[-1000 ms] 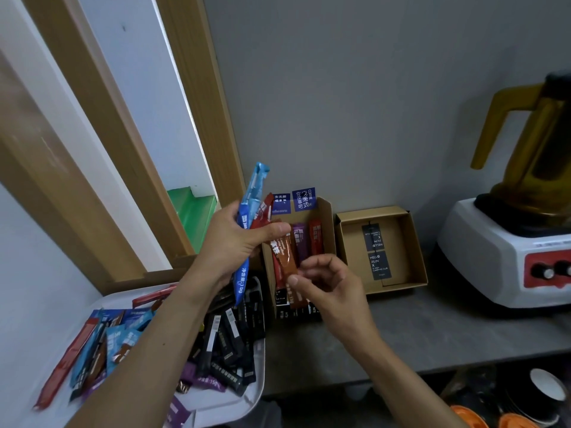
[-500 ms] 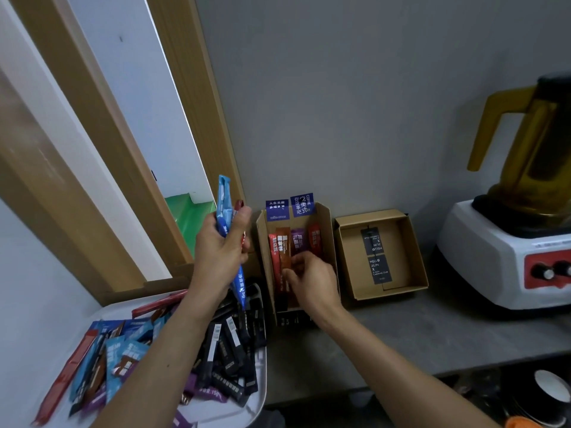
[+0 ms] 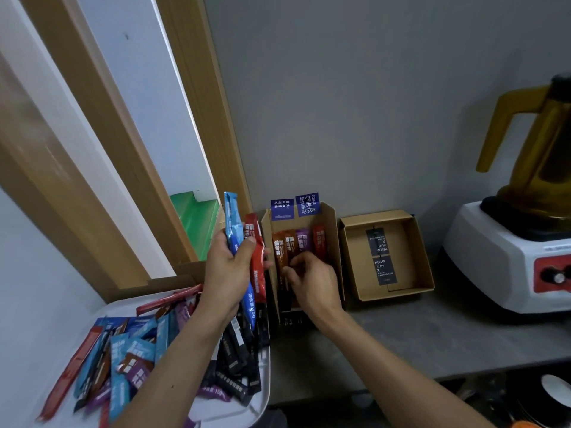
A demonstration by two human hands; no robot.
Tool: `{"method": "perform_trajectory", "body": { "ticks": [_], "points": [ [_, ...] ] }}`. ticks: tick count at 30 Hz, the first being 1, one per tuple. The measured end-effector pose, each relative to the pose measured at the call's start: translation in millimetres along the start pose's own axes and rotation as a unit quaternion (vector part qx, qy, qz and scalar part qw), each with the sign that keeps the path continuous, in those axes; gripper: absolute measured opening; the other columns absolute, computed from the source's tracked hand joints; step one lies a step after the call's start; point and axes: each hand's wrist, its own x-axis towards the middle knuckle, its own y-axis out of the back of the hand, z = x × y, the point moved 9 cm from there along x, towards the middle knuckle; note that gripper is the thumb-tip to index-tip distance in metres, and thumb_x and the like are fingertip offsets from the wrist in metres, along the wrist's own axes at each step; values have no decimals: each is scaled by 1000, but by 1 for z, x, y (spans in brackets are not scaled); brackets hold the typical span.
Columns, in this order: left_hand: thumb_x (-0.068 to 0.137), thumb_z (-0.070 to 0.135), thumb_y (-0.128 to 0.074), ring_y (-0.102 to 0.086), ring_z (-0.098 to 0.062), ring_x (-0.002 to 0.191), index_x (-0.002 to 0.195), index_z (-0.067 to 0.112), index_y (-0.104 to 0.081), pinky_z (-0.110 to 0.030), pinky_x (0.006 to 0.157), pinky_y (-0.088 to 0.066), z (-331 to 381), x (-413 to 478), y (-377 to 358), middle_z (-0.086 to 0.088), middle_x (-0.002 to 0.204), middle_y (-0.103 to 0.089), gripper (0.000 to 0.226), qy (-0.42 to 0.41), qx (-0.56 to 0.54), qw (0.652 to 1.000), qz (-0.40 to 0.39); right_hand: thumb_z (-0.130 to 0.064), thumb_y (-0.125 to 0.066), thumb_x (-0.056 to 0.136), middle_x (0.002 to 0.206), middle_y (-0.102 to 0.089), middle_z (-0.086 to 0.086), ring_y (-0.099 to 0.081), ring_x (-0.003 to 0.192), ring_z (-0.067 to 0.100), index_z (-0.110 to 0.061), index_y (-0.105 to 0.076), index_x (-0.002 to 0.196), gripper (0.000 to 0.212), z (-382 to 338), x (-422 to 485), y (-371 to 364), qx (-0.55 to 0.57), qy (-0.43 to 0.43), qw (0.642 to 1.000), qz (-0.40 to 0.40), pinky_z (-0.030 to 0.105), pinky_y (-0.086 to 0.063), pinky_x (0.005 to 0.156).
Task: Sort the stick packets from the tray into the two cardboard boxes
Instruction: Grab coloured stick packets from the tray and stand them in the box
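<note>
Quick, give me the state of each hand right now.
Left hand: gripping a blue packet and a red packet.
Right hand: fingers curled on brown packets in a cardboard box; grip cannot be told.

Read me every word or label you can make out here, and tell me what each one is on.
"HELLO JILIN X": lower black card in the right cardboard box.
"HELLO JILIN X", upside down: upper black card there.
"COFFEE": right blue label on the left cardboard box.
Print on the stick packets: too blurred to read.
</note>
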Motion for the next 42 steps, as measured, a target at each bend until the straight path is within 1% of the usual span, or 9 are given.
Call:
{"method": "perform_trajectory", "body": {
  "ticks": [5,9,12,18,26,30,33,35,42],
  "points": [
    [101,19,-62,-78,-22,97,127,18,-53,-37,80,-63,9,-5,-14,-9,108,-78,28,-2,-36,999,-32,-37,-67,97,91,-75,0,-73,85,13,-20,-70,95,18,-42,-40,20,197,64,977,-48,38,-62,80],
    [95,13,-69,-77,-23,101,124,13,-54,-53,89,-60,15,-8,-31,-8,111,-77,32,4,-60,997,-52,-29,-83,85,100,-77,5,-75,93,22,-16,-71,103,26,-41,-49,23,263,51,960,-77,43,-63,86],
    [92,13,-73,-77,-24,101,118,18,-56,-54,89,-60,14,-10,-45,-9,112,-76,31,9,-68,995,-72,-22,-85,84,100,-77,8,-75,95,26,-15,-72,106,26,-31,-48,26,292,36,953,-73,51,-62,87],
    [83,23,-83,-77,-18,93,105,18,-60,-48,85,-63,43,5,-39,-1,100,-78,32,-86,74,991,-70,-27,-78,90,105,-76,-3,-73,99,13,-26,-72,109,20,-12,-62,35,208,36,972,-106,43,-60,92],
    [84,15,-82,-74,-8,71,100,19,-58,-25,58,-59,60,23,-48,-1,83,-76,29,-160,184,968,-56,-31,-77,90,103,-77,-4,-74,93,5,-23,-72,109,22,-4,-49,43,132,15,988,-83,37,-61,91],
    [92,27,-76,-75,-5,72,102,20,-57,-21,52,-54,61,25,-46,-1,87,-76,22,-159,137,978,-7,-39,-69,96,109,-72,-11,-70,97,2,-27,-70,117,24,-7,-42,42,16,42,999,-16,29,-60,88],
    [94,41,-70,-67,-7,56,93,19,-52,-27,54,-47,58,28,-40,-3,71,-72,28,-146,104,984,20,-34,-58,102,118,-64,-5,-68,99,13,-22,-66,121,23,-13,-35,33,-166,65,984,25,29,-59,85],
    [95,46,-67,-51,-11,46,95,12,-52,-28,49,-42,48,28,-44,-1,59,-57,37,-110,62,992,-5,-23,-59,102,117,-67,3,-71,99,22,-16,-62,119,19,-15,-27,21,-231,50,972,17,35,-60,85],
    [102,48,-54,-36,-8,47,103,20,-48,-21,44,-33,38,17,-43,7,62,-39,29,-35,-106,993,-43,-14,-54,104,110,-73,4,-74,97,18,-16,-58,120,17,-6,-7,2,-278,19,960,-4,32,-62,82]
  ]
}}
